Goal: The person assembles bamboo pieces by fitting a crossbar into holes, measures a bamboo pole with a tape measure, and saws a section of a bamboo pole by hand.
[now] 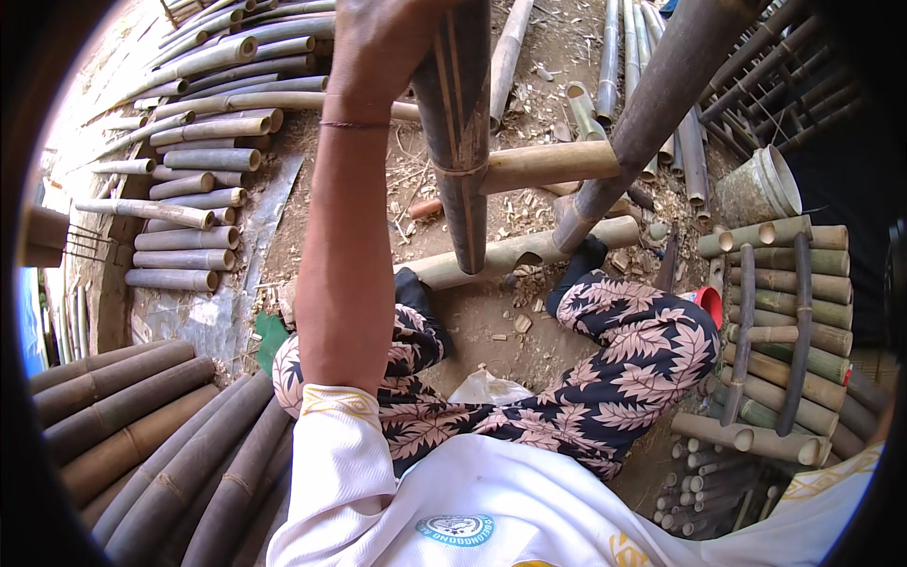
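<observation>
At the top edge my left hand (389, 33) is closed against a dark bamboo pole (452, 142); its fingertips lie outside the picture. Down its face this pole shows pale lengthwise lines. A short, pale bamboo crosspiece (550, 166) joins it to a second dark bamboo pole (652, 104), which slants up to the right. The lower ends of both poles come down by a thick bamboo length (510, 257) lying on the ground between my feet. A notch is cut in that length. Of my right arm only the sleeve shows, at the lower right; the right hand is out of view.
Cut bamboo pieces (194, 260) lie in rows on the left, with dark poles (161, 482) nearer. On the right are a bamboo slatted frame (798, 312), a dirty white bucket (756, 189) and a red container (704, 304). Wood chips litter the earth floor (491, 350).
</observation>
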A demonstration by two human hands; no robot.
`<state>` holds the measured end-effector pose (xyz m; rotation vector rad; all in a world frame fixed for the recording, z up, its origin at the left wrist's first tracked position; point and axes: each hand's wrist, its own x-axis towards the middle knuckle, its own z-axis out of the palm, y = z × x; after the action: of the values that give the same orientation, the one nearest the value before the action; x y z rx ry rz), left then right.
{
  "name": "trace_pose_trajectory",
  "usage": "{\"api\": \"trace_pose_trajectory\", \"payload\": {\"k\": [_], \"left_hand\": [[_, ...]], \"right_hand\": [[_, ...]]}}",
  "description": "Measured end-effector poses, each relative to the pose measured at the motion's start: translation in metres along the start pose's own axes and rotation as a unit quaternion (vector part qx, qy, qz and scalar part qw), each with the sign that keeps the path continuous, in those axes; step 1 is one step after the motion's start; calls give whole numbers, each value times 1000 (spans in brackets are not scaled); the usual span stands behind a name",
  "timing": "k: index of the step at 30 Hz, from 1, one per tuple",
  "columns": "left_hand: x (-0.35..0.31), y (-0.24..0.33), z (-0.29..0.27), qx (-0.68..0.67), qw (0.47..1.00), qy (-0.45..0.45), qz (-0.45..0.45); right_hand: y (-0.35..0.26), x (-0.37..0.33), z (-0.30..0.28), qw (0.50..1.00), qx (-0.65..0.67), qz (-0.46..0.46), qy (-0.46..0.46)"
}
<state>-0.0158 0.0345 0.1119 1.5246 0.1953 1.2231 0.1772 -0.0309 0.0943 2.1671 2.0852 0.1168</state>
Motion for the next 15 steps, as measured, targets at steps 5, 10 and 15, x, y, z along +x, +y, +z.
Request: {"api": "trace_pose_trajectory", "payload": {"k": [5,10,15], "left_hand": [[-5,1,1,29,999,9,-10],[-8,-10,-2,-16,1000,-2,-1],[-7,-19,7,-42,999,-16,-19]], "right_hand": [[0,1,5,1000,0,-4,2],[2,-13,-5,1000,0,-21,21],[8,-95,-85,995,-34,-31,91]]}}
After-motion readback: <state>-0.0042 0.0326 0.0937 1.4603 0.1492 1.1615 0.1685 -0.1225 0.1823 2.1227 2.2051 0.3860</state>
